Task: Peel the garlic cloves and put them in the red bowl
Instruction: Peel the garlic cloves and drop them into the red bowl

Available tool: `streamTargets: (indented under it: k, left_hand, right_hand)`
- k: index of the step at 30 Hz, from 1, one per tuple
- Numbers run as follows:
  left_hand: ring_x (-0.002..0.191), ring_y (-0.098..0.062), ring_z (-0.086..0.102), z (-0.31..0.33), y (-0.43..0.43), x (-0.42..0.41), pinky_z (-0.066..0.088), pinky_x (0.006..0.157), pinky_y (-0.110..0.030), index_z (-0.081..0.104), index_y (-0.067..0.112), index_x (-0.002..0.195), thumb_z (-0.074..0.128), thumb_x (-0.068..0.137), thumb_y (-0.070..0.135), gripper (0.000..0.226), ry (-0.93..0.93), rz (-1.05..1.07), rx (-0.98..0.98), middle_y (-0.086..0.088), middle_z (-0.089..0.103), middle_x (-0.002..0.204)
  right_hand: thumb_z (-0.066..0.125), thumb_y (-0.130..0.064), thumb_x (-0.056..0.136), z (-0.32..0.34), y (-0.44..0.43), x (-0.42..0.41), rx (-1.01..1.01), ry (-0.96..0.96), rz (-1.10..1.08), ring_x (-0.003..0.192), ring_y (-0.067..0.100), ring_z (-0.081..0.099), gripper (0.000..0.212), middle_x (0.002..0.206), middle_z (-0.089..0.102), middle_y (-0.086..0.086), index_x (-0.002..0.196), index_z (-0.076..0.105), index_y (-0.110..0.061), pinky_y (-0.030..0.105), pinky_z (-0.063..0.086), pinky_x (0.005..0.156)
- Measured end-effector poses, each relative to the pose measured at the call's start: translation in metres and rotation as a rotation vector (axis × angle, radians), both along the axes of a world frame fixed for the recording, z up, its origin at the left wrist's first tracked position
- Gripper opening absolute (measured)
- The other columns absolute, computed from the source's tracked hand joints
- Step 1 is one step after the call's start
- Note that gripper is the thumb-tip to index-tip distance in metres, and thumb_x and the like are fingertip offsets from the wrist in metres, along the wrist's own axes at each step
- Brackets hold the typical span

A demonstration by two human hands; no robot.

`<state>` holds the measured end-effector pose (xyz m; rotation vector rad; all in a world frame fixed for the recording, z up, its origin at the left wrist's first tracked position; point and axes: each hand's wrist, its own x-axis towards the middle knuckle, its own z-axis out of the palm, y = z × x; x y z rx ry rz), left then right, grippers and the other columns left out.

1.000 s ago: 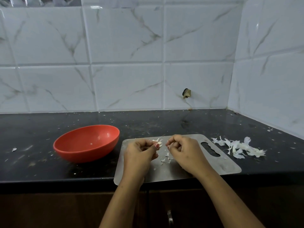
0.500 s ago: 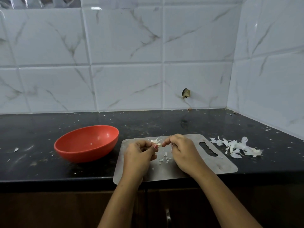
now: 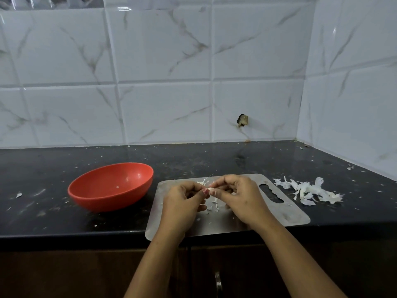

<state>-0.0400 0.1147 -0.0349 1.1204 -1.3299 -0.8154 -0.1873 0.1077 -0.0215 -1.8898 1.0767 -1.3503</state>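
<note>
A lone scrap of peel [image 3: 19, 195] lies on the black counter [image 3: 214, 160], far to the left of the cutting board [image 3: 285, 214]. Just beside the board's left edge sits the red bowl [image 3: 101, 201], tipped a little so that its mouth faces the camera. Inside it a single white speck [image 3: 117, 187] rests near the bottom, too small to tell whether it is garlic or peel.

Over the left half of the board the left hand [image 3: 182, 201] hovers with its fingers curled, and its thumb and forefinger pinch the garlic clove [image 3: 209, 188]. The clove is held in the air above the board, well clear of the bowl. A thin wisp of skin [image 3: 204, 181] sticks up from it toward the board's far edge. The right hand [image 3: 242, 198] meets it from the other side, over the middle of the board. Its fingers are curled too, and its thumb and fingertip are pressed onto the same clove, so both hands grip it, thumb tips nearly touching.

Below the hands small white flakes [image 3: 213, 206] lie scattered on the board's metal surface. At the board's right end is a wavy handle slot [image 3: 271, 193]. Just off the board's right edge, on the counter, sits a loose heap of peels [image 3: 309, 191]
</note>
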Motion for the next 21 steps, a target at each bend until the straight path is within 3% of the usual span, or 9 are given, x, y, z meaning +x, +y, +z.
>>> streamTargets:
  k: [6,8,11,13,16,21]
  left_hand:
    - [0.056,-0.005,0.061,0.0017,0.0051,-0.0068,0.045,0.047,-0.015,0.066,0.012,0.088,0.063,0.092,0.018,0.008,-0.299,0.037,-0.147,0.003,0.063,0.071]
    - [0.050,-0.012,0.061,0.0023,0.0062,-0.0075,0.050,0.048,-0.027,0.059,0.013,0.085,0.059,0.094,0.021,0.011,-0.352,0.037,-0.203,0.000,0.061,0.070]
    - [0.058,-0.023,0.061,0.0003,0.0047,-0.0078,0.053,0.062,-0.047,0.054,0.022,0.080,0.053,0.097,0.023,0.017,-0.454,0.043,-0.244,0.001,0.058,0.066]
    - [0.060,-0.020,0.059,-0.0004,0.0045,-0.0088,0.051,0.062,-0.043,0.052,0.028,0.076,0.050,0.098,0.022,0.023,-0.482,0.047,-0.247,0.005,0.055,0.063]
    - [0.065,-0.009,0.054,-0.0020,0.0039,-0.0089,0.042,0.060,-0.025,0.054,0.029,0.073,0.048,0.098,0.020,0.027,-0.528,0.086,-0.279,0.008,0.055,0.065]
    - [0.064,-0.010,0.049,-0.0055,0.0029,-0.0099,0.034,0.058,-0.026,0.059,0.014,0.076,0.047,0.096,0.014,0.024,-0.565,0.153,-0.317,0.005,0.052,0.064]
  right_hand:
    - [0.073,-0.009,0.084,-0.0014,-0.0031,-0.0011,-0.026,-0.034,-0.014,0.070,-0.004,0.065,0.009,0.077,0.071,-0.010,0.085,0.073,-0.018,0.008,0.044,0.056]
    - [0.073,-0.012,0.084,-0.0016,-0.0035,-0.0015,-0.014,-0.053,-0.004,0.071,-0.003,0.065,0.007,0.079,0.071,-0.009,0.085,0.073,-0.018,0.009,0.045,0.055]
    - [0.073,-0.017,0.085,-0.0022,-0.0046,-0.0028,0.007,-0.067,-0.003,0.065,0.001,0.060,0.006,0.079,0.071,-0.013,0.084,0.072,-0.023,0.016,0.046,0.051]
    - [0.072,-0.017,0.086,-0.0021,-0.0047,-0.0032,0.033,-0.090,0.021,0.062,-0.001,0.057,0.009,0.075,0.071,-0.013,0.083,0.072,-0.025,0.018,0.045,0.050]
    - [0.065,-0.014,0.091,-0.0022,-0.0055,-0.0018,0.027,-0.036,0.060,0.064,-0.001,0.061,0.014,0.075,0.073,-0.005,0.086,0.073,-0.024,0.014,0.045,0.056]
    - [0.057,-0.016,0.097,-0.0055,-0.0080,0.0007,-0.097,0.149,-0.007,0.053,-0.001,0.054,0.025,0.064,0.063,-0.009,0.077,0.066,-0.027,0.013,0.042,0.056]
